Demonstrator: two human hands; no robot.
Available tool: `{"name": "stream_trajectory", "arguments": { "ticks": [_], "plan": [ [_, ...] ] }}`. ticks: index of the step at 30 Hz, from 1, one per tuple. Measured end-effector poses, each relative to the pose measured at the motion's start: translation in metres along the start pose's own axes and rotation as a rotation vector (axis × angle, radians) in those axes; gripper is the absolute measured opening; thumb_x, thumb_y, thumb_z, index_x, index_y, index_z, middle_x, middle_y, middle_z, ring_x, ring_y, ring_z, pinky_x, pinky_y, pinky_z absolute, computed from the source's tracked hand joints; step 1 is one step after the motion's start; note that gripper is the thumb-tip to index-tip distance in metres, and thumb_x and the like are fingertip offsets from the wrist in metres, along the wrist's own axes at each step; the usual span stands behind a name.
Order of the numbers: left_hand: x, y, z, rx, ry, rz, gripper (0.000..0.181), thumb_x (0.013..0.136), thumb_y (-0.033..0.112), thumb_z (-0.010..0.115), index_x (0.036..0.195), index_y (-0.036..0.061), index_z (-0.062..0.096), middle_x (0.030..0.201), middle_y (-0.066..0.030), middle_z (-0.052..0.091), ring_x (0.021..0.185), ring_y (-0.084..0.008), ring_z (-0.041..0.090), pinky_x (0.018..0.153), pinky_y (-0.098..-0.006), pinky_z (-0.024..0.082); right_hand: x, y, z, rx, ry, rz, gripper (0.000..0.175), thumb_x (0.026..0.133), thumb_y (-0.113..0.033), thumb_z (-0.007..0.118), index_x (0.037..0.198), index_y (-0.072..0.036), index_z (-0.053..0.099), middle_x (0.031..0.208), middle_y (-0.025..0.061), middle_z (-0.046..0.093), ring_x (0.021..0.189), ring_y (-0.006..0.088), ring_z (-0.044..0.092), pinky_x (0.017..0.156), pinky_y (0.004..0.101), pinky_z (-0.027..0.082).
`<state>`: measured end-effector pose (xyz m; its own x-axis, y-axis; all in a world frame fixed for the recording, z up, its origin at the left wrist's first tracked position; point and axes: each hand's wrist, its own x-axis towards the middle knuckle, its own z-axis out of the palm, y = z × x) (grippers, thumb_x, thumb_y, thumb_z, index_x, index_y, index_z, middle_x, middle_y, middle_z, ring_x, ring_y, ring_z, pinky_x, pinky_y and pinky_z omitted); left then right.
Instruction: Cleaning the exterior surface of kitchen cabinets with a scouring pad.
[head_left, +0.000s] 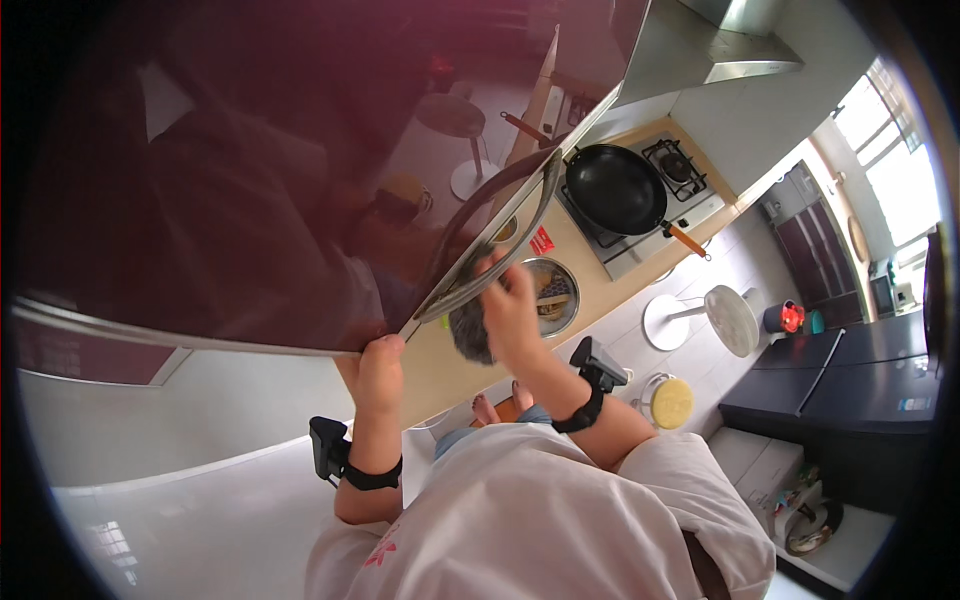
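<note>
A glossy maroon cabinet door fills the upper left, with a long arched grey handle along its edge. My left hand grips the door's lower corner, thumb on the pale edge. At the handle, my right hand is slightly blurred and holds a fluffy grey cloth or duster. Part of that cloth hangs below my fingers, and the handle's middle is partly covered by them. Black straps with small devices circle both wrists.
A black wok with a wooden handle rests on the gas stove. On the counter are a red packet and a round metal-rimmed basin. A yellow-topped stool and a white pedestal stand on the floor.
</note>
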<state>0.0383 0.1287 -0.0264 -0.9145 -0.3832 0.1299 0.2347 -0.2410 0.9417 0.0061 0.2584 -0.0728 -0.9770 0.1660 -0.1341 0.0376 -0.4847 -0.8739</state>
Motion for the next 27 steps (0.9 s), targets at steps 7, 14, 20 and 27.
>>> {"name": "stream_trajectory", "arguments": {
  "ticks": [7,14,20,27],
  "plan": [
    [0.002,-0.008,-0.004,-0.095,-0.014,0.094,0.073,0.054,0.002,0.048,0.126,0.0015,0.040,0.121,-0.0073,0.044,0.115,-0.0232,0.042,0.104,-0.0350,0.027,0.035,-0.012,-0.014,0.022,0.111,-0.214,0.014,0.087,-0.010,0.060,0.094,0.001,0.057,0.081,-0.0027,0.056,0.076,0.0056,0.050,0.067,0.0231,0.043],
    [0.005,-0.007,-0.001,-0.179,-0.013,0.134,0.069,0.052,0.001,0.047,0.121,0.0001,0.043,0.118,-0.0073,0.046,0.113,-0.0227,0.042,0.104,-0.0348,0.027,-0.004,0.007,0.003,-0.015,-0.014,-0.248,0.013,0.087,-0.010,0.058,0.094,0.001,0.055,0.080,-0.0030,0.053,0.077,0.0059,0.048,0.067,0.0237,0.042],
    [0.002,-0.009,-0.005,-0.165,0.044,0.137,0.070,0.051,0.002,0.047,0.120,0.0001,0.043,0.117,-0.0074,0.046,0.112,-0.0233,0.043,0.104,-0.0356,0.027,0.051,-0.034,-0.013,0.138,0.073,-0.230,0.007,0.089,-0.009,0.051,0.085,-0.004,0.052,0.072,-0.0054,0.046,0.067,0.0047,0.042,0.058,0.0214,0.037],
    [0.007,-0.005,-0.005,-0.152,-0.008,0.153,0.066,0.052,0.002,0.047,0.117,-0.0005,0.044,0.112,-0.0068,0.046,0.107,-0.0212,0.043,0.102,-0.0335,0.028,-0.006,0.008,0.006,-0.187,-0.130,-0.362,0.010,0.087,-0.007,0.055,0.094,0.000,0.055,0.078,-0.0019,0.054,0.075,0.0060,0.048,0.065,0.0236,0.042]
  ]
}}
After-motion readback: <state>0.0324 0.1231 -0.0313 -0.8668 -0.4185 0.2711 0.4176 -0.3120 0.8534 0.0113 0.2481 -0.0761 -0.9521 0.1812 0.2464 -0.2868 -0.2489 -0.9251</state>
